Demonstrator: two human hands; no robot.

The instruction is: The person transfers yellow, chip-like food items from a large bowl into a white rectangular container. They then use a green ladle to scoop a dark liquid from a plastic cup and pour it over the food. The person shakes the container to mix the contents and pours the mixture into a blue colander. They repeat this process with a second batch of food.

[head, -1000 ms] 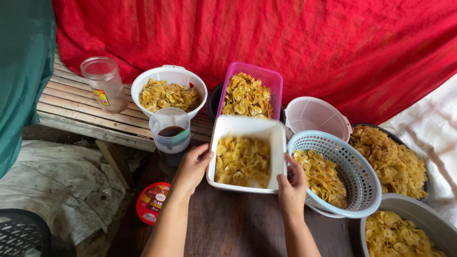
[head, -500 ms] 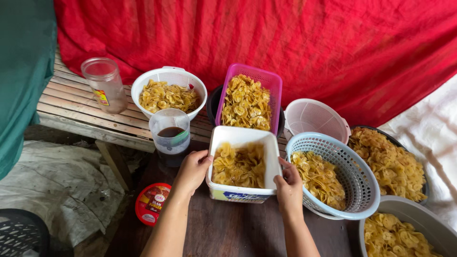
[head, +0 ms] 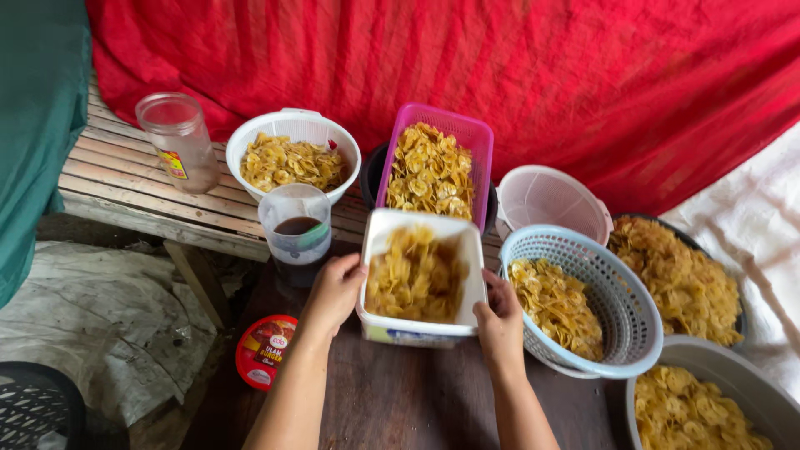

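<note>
Head view, looking down at your two hands over a dark wooden bench (head: 400,400).

- White rectangular tub (head: 421,333): filled with yellow chips, tilted with its far end raised, set at the middle of the bench between your hands.
- Left hand (head: 333,292): your grip is closed on the tub's left wall, fingers curled over the rim.
- Right hand (head: 500,325): your grip is closed on the tub's right near corner, thumb along the wall.
- Pale blue perforated basket (head: 621,333): just right of the tub, holding chips.
- Pink rectangular basket (head: 479,137): behind the tub, heaped with chips.
- White round bowl (head: 250,137): left of the pink basket, holding chips.
- Clear cup (head: 296,221) with dark liquid: near your left hand.
- Red round lid (head: 265,350): lower left, beside your left forearm.
</note>
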